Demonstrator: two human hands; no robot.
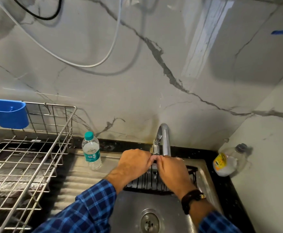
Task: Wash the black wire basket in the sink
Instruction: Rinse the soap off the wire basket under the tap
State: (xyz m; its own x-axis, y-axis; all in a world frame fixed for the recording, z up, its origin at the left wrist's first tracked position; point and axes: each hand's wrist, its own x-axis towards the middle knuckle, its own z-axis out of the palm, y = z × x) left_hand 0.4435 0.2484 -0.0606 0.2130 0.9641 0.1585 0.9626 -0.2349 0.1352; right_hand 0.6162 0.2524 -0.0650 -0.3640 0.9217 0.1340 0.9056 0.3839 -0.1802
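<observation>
left hand (134, 163) curled, fingertips meeting right hand (172, 172) under tap (164, 140) | grip unclear, both | black wire basket (147, 183) beneath, in sink (204, 179)

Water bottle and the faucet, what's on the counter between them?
Nothing stands between the water bottle and the faucet; only bare steel sink ledge, in the head view.

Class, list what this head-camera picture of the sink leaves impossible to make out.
- Black wire basket: its middle is hidden behind the left hand and right hand.
- Fingertips: curled out of sight, so grip unclear.
- Chrome tap: any water flow is masked by the hands.
- Clear plastic water bottle: label print too small.
</observation>
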